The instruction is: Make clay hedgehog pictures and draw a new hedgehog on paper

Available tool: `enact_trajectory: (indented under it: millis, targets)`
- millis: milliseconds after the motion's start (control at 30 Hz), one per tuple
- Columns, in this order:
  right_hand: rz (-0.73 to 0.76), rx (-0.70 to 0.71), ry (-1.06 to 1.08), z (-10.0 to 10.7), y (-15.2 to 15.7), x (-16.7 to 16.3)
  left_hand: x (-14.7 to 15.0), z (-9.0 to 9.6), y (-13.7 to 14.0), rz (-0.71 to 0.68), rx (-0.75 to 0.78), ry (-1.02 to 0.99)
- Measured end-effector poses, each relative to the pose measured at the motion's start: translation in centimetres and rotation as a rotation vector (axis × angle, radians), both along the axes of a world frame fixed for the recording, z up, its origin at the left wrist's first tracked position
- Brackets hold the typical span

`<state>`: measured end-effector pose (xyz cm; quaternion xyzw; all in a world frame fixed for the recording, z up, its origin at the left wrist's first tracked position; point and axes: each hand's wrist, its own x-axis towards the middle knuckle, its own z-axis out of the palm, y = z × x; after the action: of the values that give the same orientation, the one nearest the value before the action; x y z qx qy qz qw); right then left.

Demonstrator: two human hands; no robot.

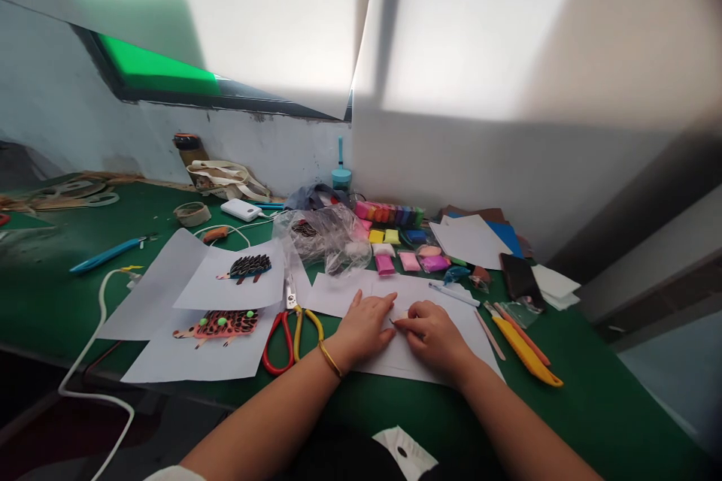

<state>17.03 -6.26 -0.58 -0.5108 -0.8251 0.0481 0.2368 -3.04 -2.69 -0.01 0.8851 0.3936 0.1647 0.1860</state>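
Note:
My left hand [365,327] lies flat on a sheet of white paper [420,368], fingers stretched out, with a gold bangle [330,358] at the wrist. Close beside it, my right hand [434,334] rests on the same sheet with thumb and fingers pinched together. A small pale thing with a thin dark tip shows at those fingertips; its kind is too small to tell. Faint lines mark the paper. A white pen [454,294] lies across the sheet's far right part. Scissors [292,323] with one red and one yellow handle lie left of my left hand.
To the left, sheets carry a black hedgehog figure [250,267] and a pink one [226,322]. Coloured clay packets [385,264] and a crumpled plastic bag [324,233] sit behind the paper. At right are a yellow cutter [524,349] and a dark phone-like slab [520,278].

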Motion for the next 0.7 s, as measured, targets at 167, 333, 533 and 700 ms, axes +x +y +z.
enact_trajectory:
  millis: [167, 333, 533, 700]
  targets:
    - [0.013, -0.009, -0.011, 0.07, 0.0, -0.01, 0.02, -0.01, 0.02, -0.003, 0.013, 0.004]
    - [0.002, 0.006, 0.011, -0.24, 0.21, 0.09, 0.01, 0.06, -0.01, -0.007, 0.022, 0.014]
    - [0.019, 0.031, -0.086, 0.08, -0.15, -0.6, 0.1, 0.14, -0.05, 0.001, 0.017, 0.013]
    - [-0.035, 0.044, 0.059, -0.35, 0.31, -0.02, 0.08, 0.24, -0.05, 0.001, 0.016, 0.024]
